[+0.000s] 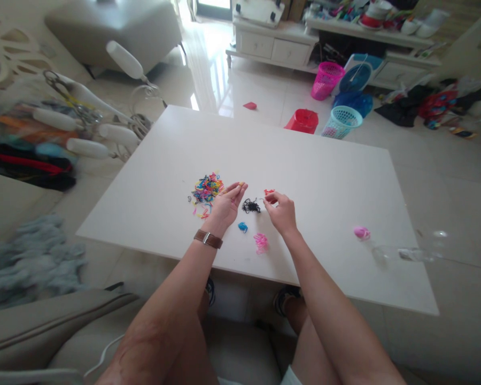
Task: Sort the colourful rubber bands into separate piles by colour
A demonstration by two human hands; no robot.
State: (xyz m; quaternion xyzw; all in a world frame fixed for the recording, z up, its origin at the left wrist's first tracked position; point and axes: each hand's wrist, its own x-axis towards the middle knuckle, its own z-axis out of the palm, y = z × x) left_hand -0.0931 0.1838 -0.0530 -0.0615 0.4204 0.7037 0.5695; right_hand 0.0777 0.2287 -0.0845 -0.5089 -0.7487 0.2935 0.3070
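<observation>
My left hand (227, 204) is held palm up beside a pile of mixed coloured bands (207, 189), its fingertips pinched at something small and yellowish. Over the table, my right hand (279, 210) pinches a thin dark band between thumb and forefinger. Between the hands lies a heap of black bands (251, 206). A small red heap (269, 192) shows just behind my right fingers. Nearer to me are a small blue heap (242, 227) and a pink heap (261, 243).
The white table (324, 176) also bears a pink object (362, 233) and a clear bottle (404, 253) lying at the right. Beyond the far edge stand a red bin (303, 121), a light blue basket (342, 122) and a magenta basket (327, 80). A white lamp (100, 107) is at the left.
</observation>
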